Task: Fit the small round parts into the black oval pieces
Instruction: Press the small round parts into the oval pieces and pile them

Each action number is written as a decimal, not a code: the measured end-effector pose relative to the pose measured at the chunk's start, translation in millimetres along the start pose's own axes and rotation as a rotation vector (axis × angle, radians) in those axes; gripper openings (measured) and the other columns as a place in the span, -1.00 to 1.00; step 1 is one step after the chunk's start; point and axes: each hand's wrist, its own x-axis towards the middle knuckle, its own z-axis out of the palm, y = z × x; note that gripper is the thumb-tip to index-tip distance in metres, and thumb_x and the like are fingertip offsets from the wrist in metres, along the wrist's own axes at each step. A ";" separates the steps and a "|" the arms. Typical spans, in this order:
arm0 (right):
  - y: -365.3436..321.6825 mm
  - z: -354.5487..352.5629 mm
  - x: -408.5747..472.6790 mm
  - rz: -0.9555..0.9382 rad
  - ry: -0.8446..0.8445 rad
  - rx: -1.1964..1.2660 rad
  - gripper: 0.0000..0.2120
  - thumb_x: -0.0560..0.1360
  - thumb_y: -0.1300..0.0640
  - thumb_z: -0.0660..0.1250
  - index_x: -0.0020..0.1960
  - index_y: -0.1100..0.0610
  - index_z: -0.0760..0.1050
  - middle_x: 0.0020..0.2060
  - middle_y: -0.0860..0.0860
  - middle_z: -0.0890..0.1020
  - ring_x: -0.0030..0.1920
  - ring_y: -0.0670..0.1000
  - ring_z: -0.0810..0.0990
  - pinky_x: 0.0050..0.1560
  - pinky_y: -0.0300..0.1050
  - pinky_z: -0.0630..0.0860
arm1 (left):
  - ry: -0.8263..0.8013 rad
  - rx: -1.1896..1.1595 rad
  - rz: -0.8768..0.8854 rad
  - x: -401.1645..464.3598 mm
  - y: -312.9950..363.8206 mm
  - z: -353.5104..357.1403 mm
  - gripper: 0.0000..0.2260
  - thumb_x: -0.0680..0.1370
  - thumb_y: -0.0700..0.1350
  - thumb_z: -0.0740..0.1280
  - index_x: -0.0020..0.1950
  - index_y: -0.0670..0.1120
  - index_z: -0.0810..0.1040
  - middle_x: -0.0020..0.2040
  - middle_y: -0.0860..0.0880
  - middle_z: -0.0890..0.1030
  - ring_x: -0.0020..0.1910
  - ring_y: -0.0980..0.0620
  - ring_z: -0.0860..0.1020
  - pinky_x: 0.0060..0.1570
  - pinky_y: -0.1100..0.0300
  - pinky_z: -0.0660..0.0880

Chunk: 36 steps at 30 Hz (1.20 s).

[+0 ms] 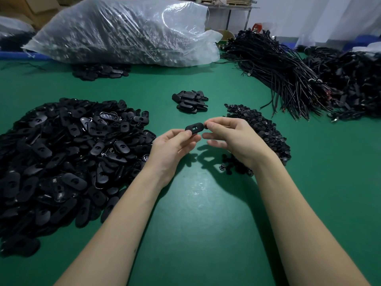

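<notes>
Head view, left to right: to the outside of your left hand (173, 145) lies the oval pile (68, 162), the stock of unfitted pieces. That hand is curled around one oval piece (194, 127), thumb and fingers pinching its left end and holding it above the table (206, 213). The piece's long axis runs roughly side to side, from one hand to the other, with its slotted face toward you. Your right hand (228, 137) meets the right end of the piece; its fingertips (210, 125) are pinched there, apparently on a small round part, though the part itself is hidden. Both hands are equally near the piece. Behind and under the right hand is the round-part pile (266, 131). Beyond both hands sits a finished stack (190, 102). Judged step: seat the part from the right end, along the long axis.
</notes>
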 end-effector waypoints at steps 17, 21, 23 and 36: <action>-7.2 11.0 0.0 -0.223 -0.033 -0.344 -0.91 0.62 0.22 0.39 0.02 0.19 0.67 -0.09 0.06 0.75 -0.07 0.05 0.74 0.10 -0.07 0.67 | -0.071 0.386 0.137 -1.4 -8.9 2.8 -0.79 0.63 -0.08 0.36 -0.14 0.06 0.75 -0.19 0.08 0.70 -0.15 0.18 0.60 -0.01 0.28 0.57; -6.2 9.6 -1.5 -0.178 0.040 -0.252 -0.92 0.61 0.23 0.41 0.01 0.20 0.68 -0.22 0.04 0.70 -0.19 -0.09 0.70 -0.04 -0.20 0.66 | 0.018 0.275 0.184 1.0 -11.2 2.0 -0.93 0.60 -0.20 0.39 0.04 -0.08 0.66 -0.20 -0.02 0.72 -0.20 0.12 0.65 -0.12 0.31 0.56; -7.8 9.1 -2.4 -0.121 0.049 -0.236 -0.93 0.59 0.25 0.42 0.00 0.22 0.69 -0.26 0.06 0.72 -0.21 -0.08 0.70 -0.10 -0.22 0.65 | 0.040 0.201 0.175 1.3 -10.8 1.9 -0.88 0.59 -0.24 0.41 0.12 -0.14 0.61 -0.16 -0.12 0.74 -0.13 0.03 0.71 -0.09 0.30 0.59; -25.8 9.9 -12.1 -0.079 0.173 -0.275 -0.95 0.53 0.29 0.47 -0.04 0.20 0.71 -0.25 0.15 0.74 -0.26 -0.03 0.70 -0.21 -0.24 0.65 | 0.038 0.026 0.150 -0.5 -7.7 3.5 -0.84 0.60 -0.25 0.37 0.15 -0.24 0.65 0.02 -0.17 0.73 0.04 -0.09 0.71 0.00 0.27 0.60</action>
